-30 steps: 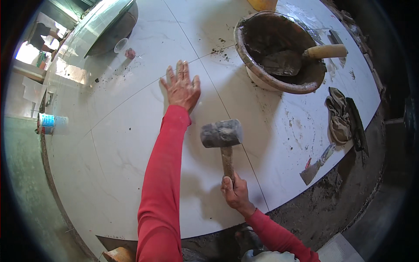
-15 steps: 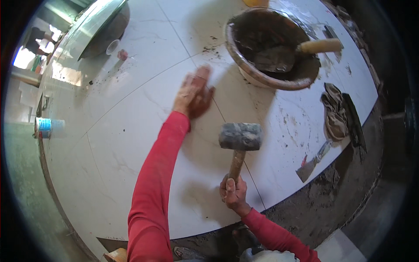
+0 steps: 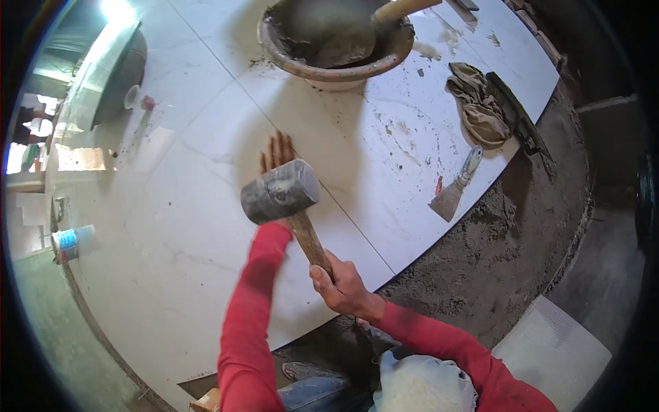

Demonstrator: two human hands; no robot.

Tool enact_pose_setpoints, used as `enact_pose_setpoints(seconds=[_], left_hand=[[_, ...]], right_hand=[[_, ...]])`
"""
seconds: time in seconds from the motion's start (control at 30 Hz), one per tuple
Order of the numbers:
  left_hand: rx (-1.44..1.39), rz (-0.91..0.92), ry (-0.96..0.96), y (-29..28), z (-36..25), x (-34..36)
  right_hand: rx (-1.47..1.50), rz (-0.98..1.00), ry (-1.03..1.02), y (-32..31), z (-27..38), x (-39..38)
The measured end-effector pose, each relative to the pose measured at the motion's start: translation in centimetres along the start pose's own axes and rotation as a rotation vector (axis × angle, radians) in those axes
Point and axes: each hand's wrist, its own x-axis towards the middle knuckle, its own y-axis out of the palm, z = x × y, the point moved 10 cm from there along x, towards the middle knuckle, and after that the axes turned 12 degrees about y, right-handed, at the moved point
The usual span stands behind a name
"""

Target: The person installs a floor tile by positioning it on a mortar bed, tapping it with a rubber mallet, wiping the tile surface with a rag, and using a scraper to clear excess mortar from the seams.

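Observation:
My right hand (image 3: 343, 285) is wrapped round the wooden handle of a rubber mallet (image 3: 278, 192) with a thick grey-black head. The mallet is lifted toward me, its head tilted up to the left and covering much of my left hand (image 3: 277, 150). Only the fingers of that hand show beyond the head. They are stretched out and slightly apart, lying on a large white marbled tile (image 3: 185, 240) beside the joint with its neighbour. My left hand holds nothing.
A mortar basin (image 3: 336, 72) with a wooden-handled trowel (image 3: 398, 10) in it stands ahead. To the right lie a crumpled cloth (image 3: 480, 110), a dark straight bar (image 3: 522, 117) and a putty knife (image 3: 456, 189). Grey mortar bed (image 3: 473, 254) borders the tiles. A plastic cup (image 3: 65, 240) sits far left.
The mallet has come up and leftward, so its head now overlaps my left hand. My left hand has come nearer to me over the tiles. The whole view has shifted to the right.

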Motion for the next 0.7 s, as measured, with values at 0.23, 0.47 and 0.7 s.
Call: enact_pose_setpoints(seconds=[0.23, 0.47, 0.7], left_hand=[[-0.257, 0.226, -0.024, -1.8, -11.0, -7.0], [-0.519, 0.233, 0.069, -3.8, -21.7, -12.4], [-0.300, 0.348, 0.437, -3.7, -22.9, -19.9]], right_hand=[[-0.086, 0.125, -0.234, 2.4, 9.4, -3.1], [-0.157, 0.306, -0.213, 7.1, 9.0, -6.2], [-0.187, 0.350, -0.124, 7.5, 8.3, -7.4]])
